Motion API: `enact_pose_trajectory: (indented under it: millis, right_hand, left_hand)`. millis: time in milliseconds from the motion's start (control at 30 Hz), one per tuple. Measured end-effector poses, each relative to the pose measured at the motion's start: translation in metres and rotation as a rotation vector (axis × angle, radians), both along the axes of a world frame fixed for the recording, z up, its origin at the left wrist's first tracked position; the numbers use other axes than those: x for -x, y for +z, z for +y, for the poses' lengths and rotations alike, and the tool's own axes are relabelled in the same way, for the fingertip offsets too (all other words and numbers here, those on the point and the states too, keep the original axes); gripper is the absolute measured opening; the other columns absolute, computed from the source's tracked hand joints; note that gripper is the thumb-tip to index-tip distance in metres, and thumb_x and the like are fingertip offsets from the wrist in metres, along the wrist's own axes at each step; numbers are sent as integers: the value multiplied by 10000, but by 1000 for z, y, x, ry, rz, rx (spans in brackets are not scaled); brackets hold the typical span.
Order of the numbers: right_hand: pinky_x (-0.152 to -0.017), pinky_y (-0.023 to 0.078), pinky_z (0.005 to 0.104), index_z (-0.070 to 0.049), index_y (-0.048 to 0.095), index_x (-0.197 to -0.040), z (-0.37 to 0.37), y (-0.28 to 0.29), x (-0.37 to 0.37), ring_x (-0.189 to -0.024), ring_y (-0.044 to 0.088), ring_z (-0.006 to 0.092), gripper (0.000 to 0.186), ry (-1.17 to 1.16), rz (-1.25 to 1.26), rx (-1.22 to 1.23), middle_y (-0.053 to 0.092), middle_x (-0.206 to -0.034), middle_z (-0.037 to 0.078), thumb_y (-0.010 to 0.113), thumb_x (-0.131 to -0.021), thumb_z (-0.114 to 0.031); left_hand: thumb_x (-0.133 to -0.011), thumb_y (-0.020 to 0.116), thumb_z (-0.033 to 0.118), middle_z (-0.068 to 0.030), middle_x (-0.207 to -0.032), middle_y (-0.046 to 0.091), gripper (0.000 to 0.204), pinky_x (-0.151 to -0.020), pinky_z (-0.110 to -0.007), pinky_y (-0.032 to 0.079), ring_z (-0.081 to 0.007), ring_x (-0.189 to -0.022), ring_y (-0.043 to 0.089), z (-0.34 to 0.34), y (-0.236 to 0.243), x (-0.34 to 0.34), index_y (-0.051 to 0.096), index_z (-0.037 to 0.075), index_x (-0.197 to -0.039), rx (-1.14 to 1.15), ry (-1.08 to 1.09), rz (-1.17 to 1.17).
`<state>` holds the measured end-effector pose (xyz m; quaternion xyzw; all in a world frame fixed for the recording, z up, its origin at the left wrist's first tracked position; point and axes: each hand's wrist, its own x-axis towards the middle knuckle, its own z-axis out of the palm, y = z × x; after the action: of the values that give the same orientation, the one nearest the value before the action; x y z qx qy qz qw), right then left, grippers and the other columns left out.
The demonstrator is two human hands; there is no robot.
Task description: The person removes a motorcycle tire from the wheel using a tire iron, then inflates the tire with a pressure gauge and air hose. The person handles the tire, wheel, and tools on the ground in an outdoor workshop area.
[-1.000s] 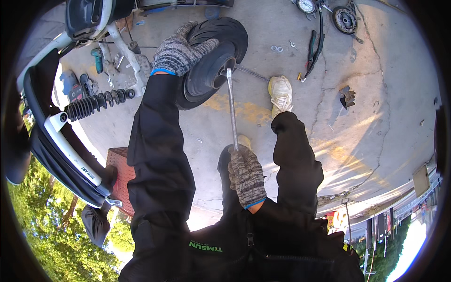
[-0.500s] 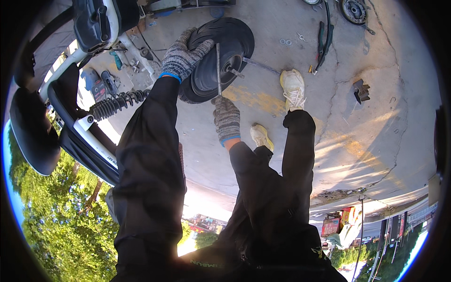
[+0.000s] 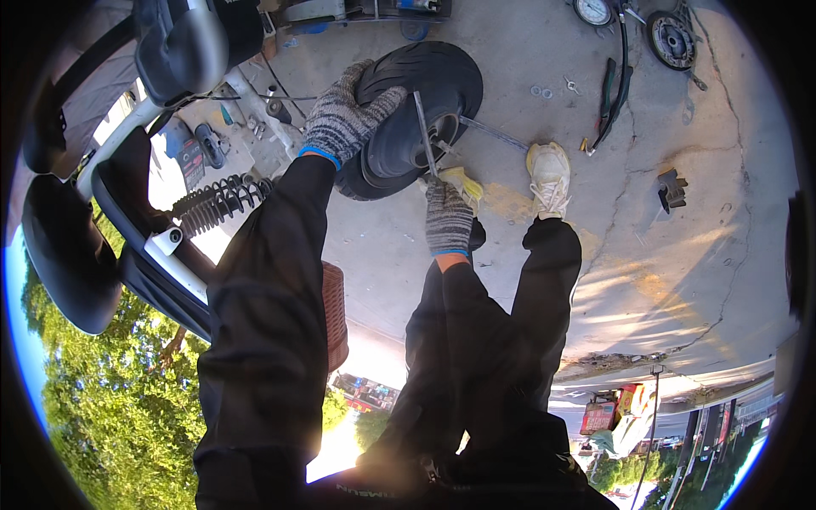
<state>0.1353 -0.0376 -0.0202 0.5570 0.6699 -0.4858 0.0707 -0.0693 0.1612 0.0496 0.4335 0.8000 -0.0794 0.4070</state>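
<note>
Head view: my gloved left hand [image 3: 353, 117] grasps the upper-left side of the black wheel [image 3: 399, 144], upper centre of the frame, apparently to steady it. My right hand [image 3: 449, 217], near the centre, is wrapped round the near end of a metal bar [image 3: 424, 132] crossing the wheel's face, seemingly for leverage. A second bar [image 3: 493, 133] runs from the wheel toward my shoe [image 3: 550, 177]; upper right, a round gauge [image 3: 592, 11] lies aside.

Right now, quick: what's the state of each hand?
Left hand: holding the black tire, thumb on its side.
Right hand: closed, holding a metal bar.
</note>
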Motion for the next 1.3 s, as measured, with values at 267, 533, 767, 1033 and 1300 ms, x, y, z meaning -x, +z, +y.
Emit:
enact_pose_trajectory:
  millis: [267,533,767,1033,1300]
  right_hand:
    - [-913,523,473,-37,547,-1338,41,23,-84,-1085,647,346,418,460,-18,5,636,-1211,209,439,-946,-138]
    - [-850,532,445,-21,548,-1325,129,73,-141,-970,664,354,388,733,-61,53,668,-1097,202,416,-974,-118]
    - [-807,556,446,-33,697,-1085,353,153,-60,-950,686,348,418,1128,-331,-6,716,-971,184,490,-1016,-390]
    - [-740,578,450,-151,765,-1012,390,166,-25,-880,725,274,272,1404,-332,-493,747,-944,94,573,-954,-336]
    - [-408,396,450,-140,637,-589,448,89,-32,-465,572,274,291,1257,61,-899,589,-543,104,588,-804,-330]
  left_hand:
    - [-693,832,526,-232,-1315,600,964,-1060,-405,462,-353,-1221,588,-21,13,-8,463,19,-1425,64,-83,18]
    - [-722,775,562,-231,-1389,532,933,-1097,-424,427,-365,-1289,520,-26,43,-32,466,34,-1427,170,-34,-57]
    - [-775,732,512,-208,-1376,559,802,-1067,-431,451,-345,-1267,549,-59,30,-60,508,64,-1401,52,-177,132]
    - [-759,737,518,-199,-1187,672,676,-979,-437,511,-338,-1115,649,-44,28,-50,609,93,-1269,141,-118,128]
    - [-751,737,583,-198,-1201,675,725,-982,-426,508,-365,-1118,643,3,25,-23,627,72,-1254,193,-35,26]
